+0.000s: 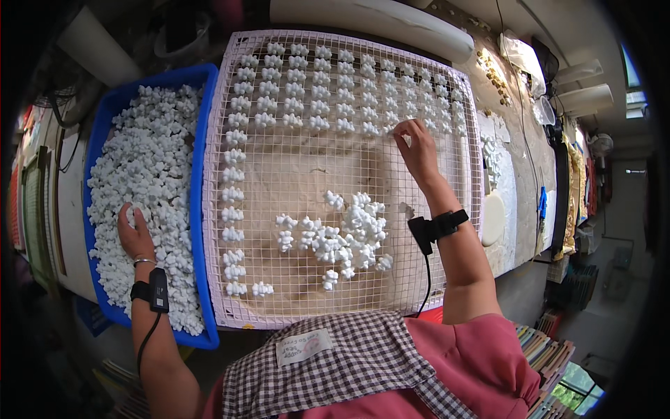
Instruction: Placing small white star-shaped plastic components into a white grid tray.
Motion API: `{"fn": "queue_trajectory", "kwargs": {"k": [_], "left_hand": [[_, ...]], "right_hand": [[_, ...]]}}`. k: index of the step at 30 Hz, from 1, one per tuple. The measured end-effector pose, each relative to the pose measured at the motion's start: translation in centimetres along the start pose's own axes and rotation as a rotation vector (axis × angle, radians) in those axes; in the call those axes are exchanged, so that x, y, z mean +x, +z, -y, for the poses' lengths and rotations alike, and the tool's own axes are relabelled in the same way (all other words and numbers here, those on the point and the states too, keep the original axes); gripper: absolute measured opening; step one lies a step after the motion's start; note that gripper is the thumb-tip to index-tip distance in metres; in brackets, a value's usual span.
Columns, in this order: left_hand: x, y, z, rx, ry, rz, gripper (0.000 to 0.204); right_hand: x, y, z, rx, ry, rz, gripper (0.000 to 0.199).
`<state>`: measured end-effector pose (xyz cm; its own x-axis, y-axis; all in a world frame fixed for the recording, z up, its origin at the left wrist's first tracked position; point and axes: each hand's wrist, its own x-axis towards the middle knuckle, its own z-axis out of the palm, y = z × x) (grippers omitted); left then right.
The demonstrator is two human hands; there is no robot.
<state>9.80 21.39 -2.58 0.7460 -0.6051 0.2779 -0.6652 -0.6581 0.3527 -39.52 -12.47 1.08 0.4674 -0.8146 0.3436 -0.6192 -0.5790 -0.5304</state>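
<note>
Deep in a blue tub (211,133) on the left, my left hand (135,236) curls its thumb and fingers round a white knobbly piece among a heap of white knobbly pieces (150,157). To its right lies a pale-framed wire grid (307,160) with such pieces set in rows along its far part and in a column down its left side. My right hand (417,150) is over the nearest full row, its fingertips pinched at a white piece (389,130) and partly hiding it. A loose pile of pieces (342,241) rests on the grid's near middle.
Black devices with cables are strapped to my left wrist (159,290) and right wrist (436,227). A thick pale roll (377,28) lies beyond the grid. On the bench at the right are more white pieces (492,160), a cream oval thing (494,218) and a blue clip-like object (542,202).
</note>
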Motion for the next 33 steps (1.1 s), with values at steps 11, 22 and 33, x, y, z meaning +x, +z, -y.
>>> {"fn": "queue_trajectory", "kwargs": {"k": [11,22,33], "left_hand": [[0.0,0.4,-0.4,-0.026,-0.004,-0.005,0.044],[0.3,-0.7,0.1,-0.117,-0.029,0.124,0.047],[-7.7,-7.1,-7.5,0.029,0.253,-0.004,0.045]], "right_hand": [[-1.2,-1.4,0.2,0.050,0.040,0.022,0.013],[-8.3,-7.2,4.6,-0.015,0.125,0.663,0.023],[-9.3,-6.0,1.7,-0.029,0.090,0.201,0.024]]}}
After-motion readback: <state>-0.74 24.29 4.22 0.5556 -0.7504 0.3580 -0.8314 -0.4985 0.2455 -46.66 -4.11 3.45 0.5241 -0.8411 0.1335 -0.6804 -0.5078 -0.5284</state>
